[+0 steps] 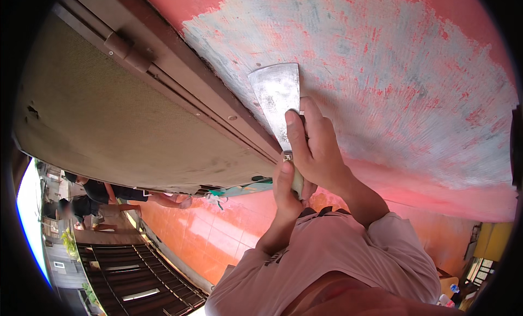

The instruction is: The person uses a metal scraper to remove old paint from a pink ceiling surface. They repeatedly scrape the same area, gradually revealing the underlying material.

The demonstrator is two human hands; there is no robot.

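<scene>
A wide-bladed putty knife (276, 95) points up and away from me in front of the wall, its metal blade catching the light. My left hand (288, 189) is wrapped around its pale handle (297, 181). Higher up, my right hand (320, 144) grips the knife at the blade's right side, with the thumb along the blade and the fingers partly hidden behind. A small dark bit shows by that thumb; I cannot tell what it is. The wall (367, 70) has a broad patch of grey-white scraped surface with red paint remnants. Whether the blade's edge touches it is unclear.
A brown frame (229, 99) holding a mesh screen (122, 111) runs along the left. Orange floor tiles (212, 230) lie below. Two people (94, 201) are beyond the screen, near a dark metal gate (130, 275). A bottle (454, 288) is at lower right.
</scene>
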